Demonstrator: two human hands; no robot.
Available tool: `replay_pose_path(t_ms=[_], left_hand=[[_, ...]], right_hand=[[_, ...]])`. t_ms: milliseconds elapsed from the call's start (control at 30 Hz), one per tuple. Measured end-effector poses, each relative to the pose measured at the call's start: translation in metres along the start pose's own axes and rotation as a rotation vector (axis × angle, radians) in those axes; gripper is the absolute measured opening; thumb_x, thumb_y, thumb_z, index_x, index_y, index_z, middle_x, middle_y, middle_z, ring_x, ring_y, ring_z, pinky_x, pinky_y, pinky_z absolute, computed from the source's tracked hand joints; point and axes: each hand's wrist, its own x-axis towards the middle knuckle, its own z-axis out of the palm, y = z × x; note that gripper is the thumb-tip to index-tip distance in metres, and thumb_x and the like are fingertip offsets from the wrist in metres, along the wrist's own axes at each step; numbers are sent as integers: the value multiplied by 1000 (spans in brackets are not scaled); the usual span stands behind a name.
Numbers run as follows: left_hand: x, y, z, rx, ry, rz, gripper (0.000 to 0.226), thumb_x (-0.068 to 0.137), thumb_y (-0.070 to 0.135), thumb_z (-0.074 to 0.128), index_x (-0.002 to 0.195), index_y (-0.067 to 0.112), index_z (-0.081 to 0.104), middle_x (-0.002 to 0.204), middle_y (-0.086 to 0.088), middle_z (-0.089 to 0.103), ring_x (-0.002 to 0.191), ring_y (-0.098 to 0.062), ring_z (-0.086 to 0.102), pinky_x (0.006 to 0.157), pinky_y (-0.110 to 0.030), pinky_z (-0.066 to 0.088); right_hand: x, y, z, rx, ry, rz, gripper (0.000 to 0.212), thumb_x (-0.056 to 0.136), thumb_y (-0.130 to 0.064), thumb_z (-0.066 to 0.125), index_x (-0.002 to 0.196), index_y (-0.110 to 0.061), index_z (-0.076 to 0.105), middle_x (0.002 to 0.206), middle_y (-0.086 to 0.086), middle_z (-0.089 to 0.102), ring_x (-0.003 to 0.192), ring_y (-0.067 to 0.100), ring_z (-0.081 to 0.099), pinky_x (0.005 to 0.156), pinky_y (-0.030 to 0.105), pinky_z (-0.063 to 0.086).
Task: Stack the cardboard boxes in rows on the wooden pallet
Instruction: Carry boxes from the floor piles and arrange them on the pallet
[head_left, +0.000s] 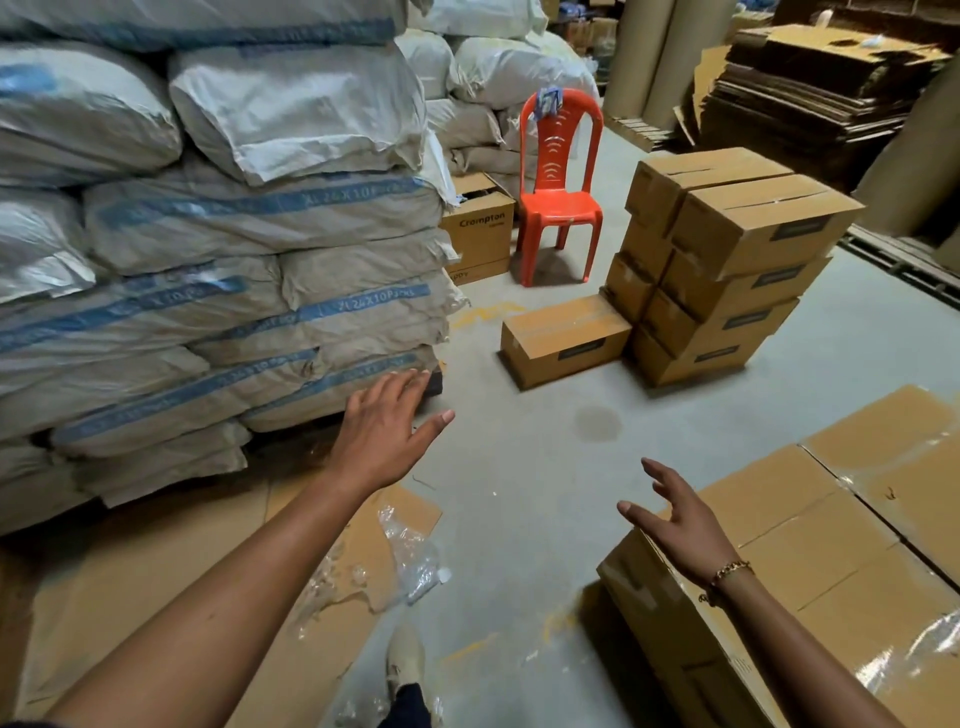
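Only partly in frame, stacked boxes (779, 499) beneath outspread right hand (680, 525).

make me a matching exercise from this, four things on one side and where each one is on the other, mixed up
Things:
1 red chair
2 single box
3 plastic wrap
4 right hand

Places:
a partly on the flat cardboard sheet
b by the near boxes' edge
c beside the Crompton box
d on the floor left of the box stack

Pairs: 1-c; 2-d; 3-a; 4-b
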Motion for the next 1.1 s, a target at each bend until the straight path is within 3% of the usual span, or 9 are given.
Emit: replay_pose_path(t_ms=[400,467,567,733,900,1100], left_hand=[[144,-92,3,-50,-73,63,91,85,80,10,155,26,35,158,3,38,146,-20,30,116,-45,23],[155,-92,5,-75,-73,67,92,85,81,10,154,26,36,158,2,39,146,-21,31,116,-46,23],[169,-89,8,-75,-86,80,95,84,82,7,155,26,35,159,2,37,148,-21,28,117,-47,21],[173,-68,6,-84,-50,78,102,81,88,1,156,27,33,160,2,36,148,-21,27,118,-45,20],[171,-48,10,-79,-56,125,111,75,91,-9,156,28,32,161,3,34,149,-20,26,118,-45,20],[184,-28,7,-54,-52,158,91,86,84,10,157,31,31,162,6,32,149,-18,25,117,-44,21]], right_hand=[[107,-79,62,9,57,61,74,88,-48,69,151,-32,34,156,-9,37,139,13,42,107,34,39],[108,-80,62,5,49,68,78,85,-58,66,151,-33,33,155,-11,36,139,12,41,107,33,39],[107,-76,53,8,56,89,105,64,-89,53,151,-33,33,151,-16,36,136,9,42,105,32,39],[90,-57,26,-35,87,112,76,87,-52,68,151,-32,33,156,-10,35,139,13,42,106,34,40],[65,-31,7,-16,131,169,74,88,-48,69,151,-31,34,155,-10,37,138,13,42,104,32,38],[56,-12,-4,30,149,225,74,88,-47,69,150,-31,34,156,-9,37,138,14,43,105,34,37]])
